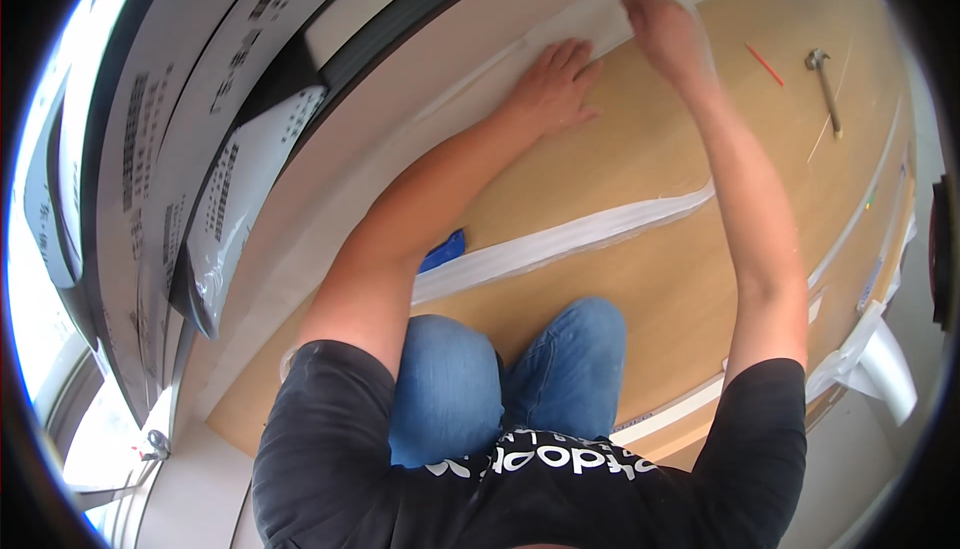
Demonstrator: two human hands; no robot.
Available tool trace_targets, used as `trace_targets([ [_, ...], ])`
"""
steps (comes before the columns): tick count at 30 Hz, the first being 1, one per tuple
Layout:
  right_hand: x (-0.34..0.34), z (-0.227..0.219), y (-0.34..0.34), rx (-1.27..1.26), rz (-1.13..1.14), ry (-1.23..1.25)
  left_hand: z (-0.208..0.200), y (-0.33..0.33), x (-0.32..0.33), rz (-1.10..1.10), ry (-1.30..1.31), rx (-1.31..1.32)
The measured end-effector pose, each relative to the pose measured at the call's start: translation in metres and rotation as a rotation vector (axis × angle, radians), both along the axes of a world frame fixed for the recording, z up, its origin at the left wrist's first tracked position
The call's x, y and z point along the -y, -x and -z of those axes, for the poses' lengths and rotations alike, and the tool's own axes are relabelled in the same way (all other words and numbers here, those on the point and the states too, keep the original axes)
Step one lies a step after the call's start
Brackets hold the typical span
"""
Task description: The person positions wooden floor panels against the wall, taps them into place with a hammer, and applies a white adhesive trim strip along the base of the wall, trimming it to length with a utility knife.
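My left hand (pixel 555 89) lies flat with fingers spread, pressing where a whitish strip (pixel 610 19) meets the brown sheet (pixel 560 174). Farther right, my right hand (pixel 665 34) is raised slightly over the same strip, its fingers curled and pinched together. What they hold, if anything, is hidden. A second long white strip (pixel 570 242) crosses the brown sheet in front of my knees. Beside my left forearm, a small blue piece (pixel 444 250) shows at that strip's edge, partly covered by the arm.
A red pencil-like stick (pixel 765 64) and a hammer (pixel 825 94) lie to the right on the sheet. Film-wrapped dark frames (pixel 200 139) stand along the left. Loose white plastic (pixel 880 364) hangs at the right edge. My knees (pixel 570 369) rest on the brown sheet.
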State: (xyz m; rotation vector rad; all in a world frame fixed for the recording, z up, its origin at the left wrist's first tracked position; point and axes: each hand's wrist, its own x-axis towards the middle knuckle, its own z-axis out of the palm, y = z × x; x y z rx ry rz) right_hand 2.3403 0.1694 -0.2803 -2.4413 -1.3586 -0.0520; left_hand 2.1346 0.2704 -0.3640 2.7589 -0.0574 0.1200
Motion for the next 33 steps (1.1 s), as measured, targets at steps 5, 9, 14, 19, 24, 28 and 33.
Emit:
trace_targets([
  [5,0.056,-0.019,-0.151,0.079,0.318,0.163,0.011,-0.034,0.004,-0.083,0.029,0.031],
  [9,0.093,-0.008,-0.173,0.087,0.338,0.671,0.012,-0.04,0.007,-0.056,0.043,-0.019],
  [14,0.039,0.024,-0.049,0.135,0.027,0.008,0.007,-0.037,-0.003,-0.098,0.075,-0.013],
  [19,0.01,0.043,0.009,0.089,-0.074,0.15,0.007,-0.047,0.003,-0.087,0.103,-0.033],
  [24,0.033,0.066,-0.05,0.011,-0.016,0.094,0.005,-0.053,0.005,-0.091,0.091,-0.064],
  [28,0.122,0.059,-0.205,0.284,0.258,0.245,0.004,-0.052,0.0,-0.109,0.092,-0.082],
  [33,0.317,0.03,-0.343,0.185,1.149,0.33,0.004,-0.058,0.006,-0.094,0.093,-0.112],
])
